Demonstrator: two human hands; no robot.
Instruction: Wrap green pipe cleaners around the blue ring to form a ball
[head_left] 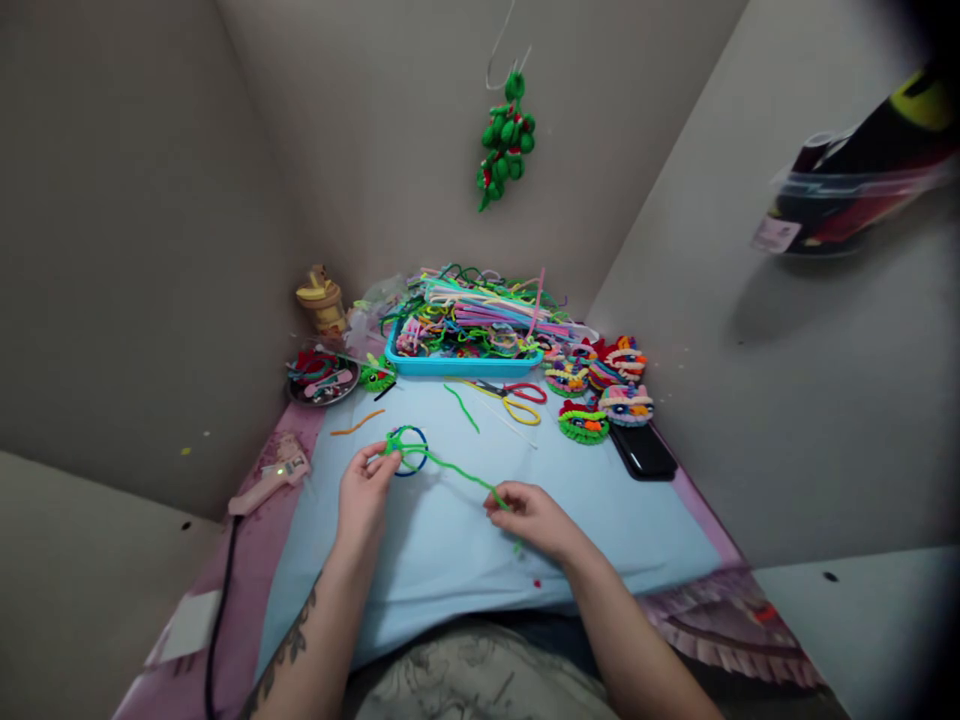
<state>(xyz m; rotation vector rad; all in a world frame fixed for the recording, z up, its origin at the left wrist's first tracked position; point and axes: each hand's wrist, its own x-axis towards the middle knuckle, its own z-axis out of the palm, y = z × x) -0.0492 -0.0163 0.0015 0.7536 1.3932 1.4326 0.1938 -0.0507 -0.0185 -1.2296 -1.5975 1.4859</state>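
Desk (259, 520) under a pink patterned cover, pushed into a corner of plain grey walls. Across its middle, from the near edge almost to the far edge, a pale blue cloth (615, 520). At the far edge, a turquoise tray (457, 367) heaped with pipe cleaners (480, 310) of many colours. High on the back wall above the tray, hung from a wire hook, a green ornament (505, 140) with red flecks. Toward the far right corner, a cluster of round woven pieces (600, 385), and just nearer, at the right edge of the cloth, a black phone (643, 452) lying flat. At the left edge, a pink glue gun (270, 478) with its cord trailing toward the near left corner. In the far left corner, a small dish (324, 380) of odds and ends, and behind it a yellow spool (322, 298). Just in front of the tray, scissors (517, 395) with red and yellow handles. Over the middle of the cloth, left hand (364, 495) with thumb and fingertips pressed together on the rim of a blue ring (426, 445), partly wound in green; resting on the cloth or just above it, not clear which. Right hand (536, 515) closer to the near edge, thumb and forefinger pinching the free end of the green pipe cleaner (454, 467), stretched in a slack line between both hands. Between ring and tray, a loose green stem (461, 407); toward the left edge, an orange stem (358, 424).
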